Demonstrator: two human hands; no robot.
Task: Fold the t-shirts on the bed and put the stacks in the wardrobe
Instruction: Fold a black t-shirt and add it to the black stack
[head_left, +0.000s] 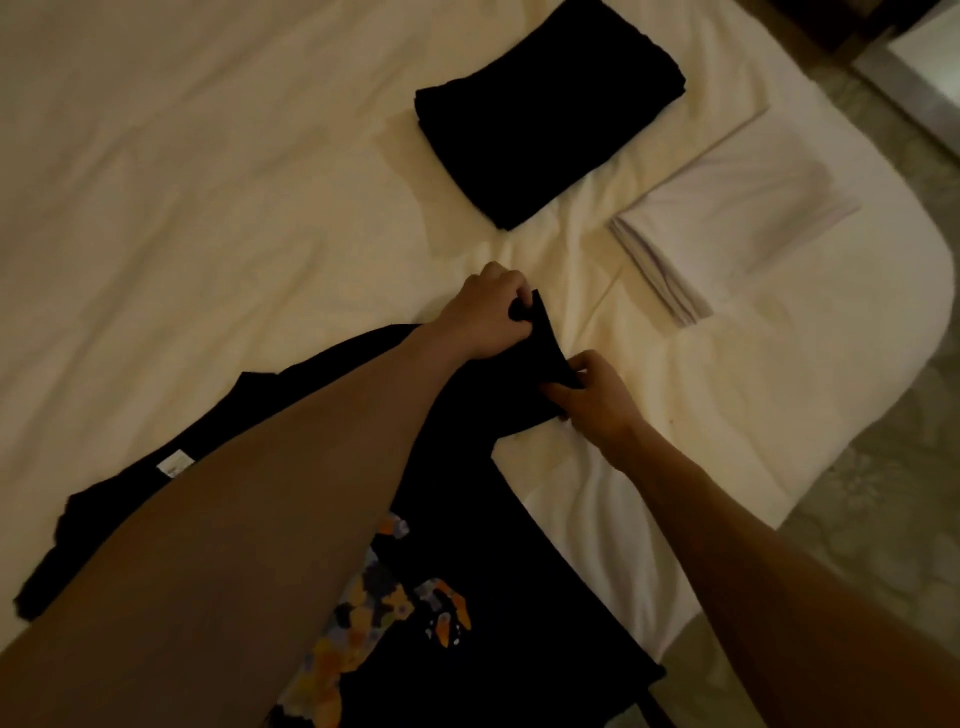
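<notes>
A black t-shirt (483, 561) with an orange and grey print lies spread on the cream bed (208, 208) in front of me. My left hand (485, 312) grips the end of its right sleeve from above. My right hand (592, 400) pinches the same sleeve's lower edge. My left forearm covers much of the shirt's body. A stack of folded black t-shirts (545, 109) sits further up the bed. To its right lies a stack of folded white t-shirts (727, 234).
The bed's rounded corner (893, 322) is at the right, with patterned floor (883, 519) beyond it. A pale piece of furniture (924, 67) stands at the top right. The left part of the bed is bare sheet.
</notes>
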